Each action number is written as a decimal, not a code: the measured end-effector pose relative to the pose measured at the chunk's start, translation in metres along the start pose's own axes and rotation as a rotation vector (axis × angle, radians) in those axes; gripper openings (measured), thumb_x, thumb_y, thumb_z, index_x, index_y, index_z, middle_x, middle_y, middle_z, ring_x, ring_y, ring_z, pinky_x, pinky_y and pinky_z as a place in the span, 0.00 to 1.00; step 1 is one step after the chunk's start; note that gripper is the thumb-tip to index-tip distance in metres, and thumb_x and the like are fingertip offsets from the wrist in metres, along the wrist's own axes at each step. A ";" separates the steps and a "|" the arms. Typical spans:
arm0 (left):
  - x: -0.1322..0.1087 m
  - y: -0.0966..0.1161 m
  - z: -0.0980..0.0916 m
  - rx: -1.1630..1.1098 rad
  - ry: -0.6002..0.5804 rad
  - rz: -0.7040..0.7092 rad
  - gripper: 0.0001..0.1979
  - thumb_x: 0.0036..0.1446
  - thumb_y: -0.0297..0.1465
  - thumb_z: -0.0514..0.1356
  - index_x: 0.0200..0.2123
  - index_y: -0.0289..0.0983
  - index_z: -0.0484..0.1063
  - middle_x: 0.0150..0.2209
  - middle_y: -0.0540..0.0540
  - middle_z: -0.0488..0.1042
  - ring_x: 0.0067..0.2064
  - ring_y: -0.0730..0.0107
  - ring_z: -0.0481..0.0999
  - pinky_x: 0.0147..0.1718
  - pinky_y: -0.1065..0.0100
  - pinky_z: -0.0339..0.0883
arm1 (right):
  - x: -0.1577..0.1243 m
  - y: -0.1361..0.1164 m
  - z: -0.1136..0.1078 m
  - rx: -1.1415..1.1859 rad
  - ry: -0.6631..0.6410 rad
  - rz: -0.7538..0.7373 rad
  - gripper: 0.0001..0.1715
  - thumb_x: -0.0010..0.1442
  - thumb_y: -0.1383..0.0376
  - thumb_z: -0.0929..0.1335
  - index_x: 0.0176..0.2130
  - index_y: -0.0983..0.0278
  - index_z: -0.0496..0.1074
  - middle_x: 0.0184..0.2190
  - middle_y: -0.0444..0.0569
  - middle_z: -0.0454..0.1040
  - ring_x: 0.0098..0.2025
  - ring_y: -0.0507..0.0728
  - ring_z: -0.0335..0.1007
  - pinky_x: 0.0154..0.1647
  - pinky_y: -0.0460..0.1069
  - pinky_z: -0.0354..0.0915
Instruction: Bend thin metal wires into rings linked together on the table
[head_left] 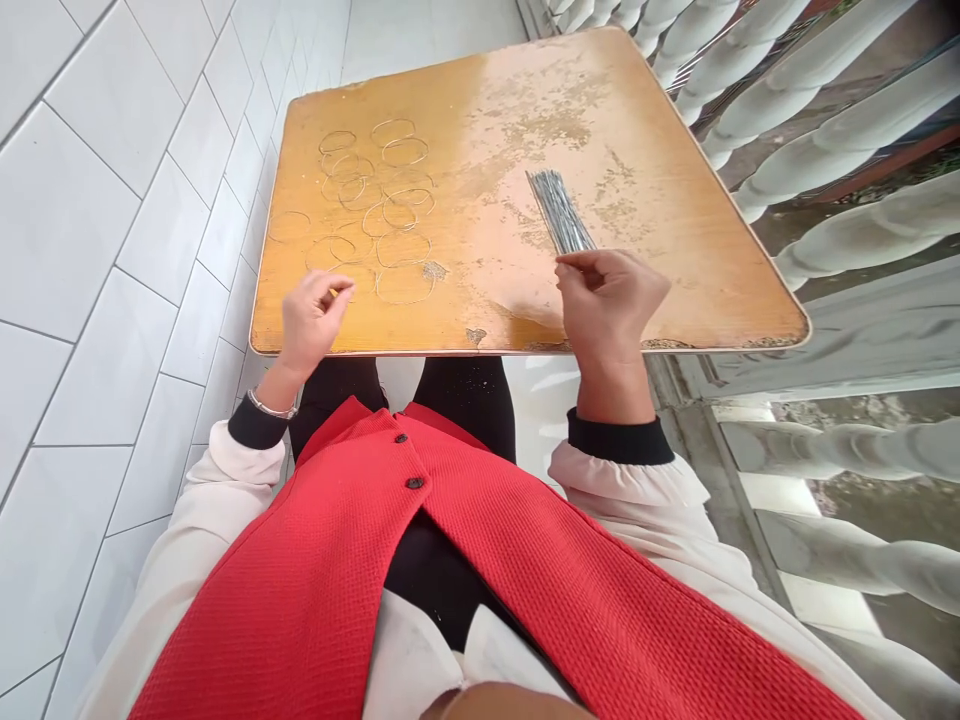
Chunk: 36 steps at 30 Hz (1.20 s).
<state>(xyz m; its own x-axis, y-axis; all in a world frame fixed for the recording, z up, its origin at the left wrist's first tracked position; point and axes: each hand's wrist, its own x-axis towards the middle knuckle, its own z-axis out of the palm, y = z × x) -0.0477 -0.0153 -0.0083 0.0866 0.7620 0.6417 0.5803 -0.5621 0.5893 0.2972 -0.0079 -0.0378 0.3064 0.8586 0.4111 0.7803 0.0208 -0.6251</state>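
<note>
A bundle of thin grey metal wires [561, 212] lies on the worn wooden table [480, 320]. My right hand [613, 300] is at the bundle's near end with thumb and fingers pinched together; whether a wire is between them cannot be made out. Over the table's near left edge, my left hand [315, 315] has its fingers curled into a pinch, and anything in it is too small to tell. Just beyond it, several thin wire rings [405, 249] lie spread out, some overlapping.
A white tiled wall [150, 220] runs along the left. White balusters [817, 150] stand close to the table's right side. The table's surface has peeling patches, and my legs [465, 400] are at its near edge.
</note>
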 end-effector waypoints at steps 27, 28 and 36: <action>-0.025 -0.001 0.053 0.064 -0.217 0.136 0.06 0.63 0.26 0.59 0.38 0.36 0.77 0.39 0.42 0.80 0.40 0.67 0.80 0.41 0.65 0.76 | 0.064 -0.007 -0.009 -0.552 -0.341 0.209 0.33 0.42 0.80 0.69 0.13 0.57 0.43 0.16 0.45 0.49 0.33 0.66 0.70 0.34 0.58 0.60; -0.026 -0.001 0.053 0.069 -0.226 0.133 0.06 0.63 0.26 0.59 0.38 0.37 0.77 0.38 0.42 0.80 0.40 0.66 0.80 0.41 0.65 0.76 | 0.064 -0.005 -0.010 -0.527 -0.321 0.185 0.33 0.42 0.80 0.69 0.13 0.57 0.42 0.16 0.43 0.47 0.32 0.66 0.70 0.34 0.59 0.60; -0.026 -0.003 0.056 0.059 -0.201 0.164 0.06 0.62 0.25 0.60 0.37 0.35 0.78 0.37 0.42 0.80 0.38 0.67 0.80 0.38 0.66 0.75 | 0.067 -0.009 -0.016 -0.601 -0.402 0.177 0.28 0.42 0.79 0.69 0.12 0.57 0.49 0.13 0.49 0.55 0.32 0.67 0.72 0.33 0.57 0.62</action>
<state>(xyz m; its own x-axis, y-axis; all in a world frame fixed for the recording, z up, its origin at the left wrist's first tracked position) -0.0068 -0.0155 -0.0545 0.3392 0.7144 0.6120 0.5907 -0.6681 0.4525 0.3194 0.0408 0.0060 0.3219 0.9468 -0.0082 0.9369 -0.3197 -0.1415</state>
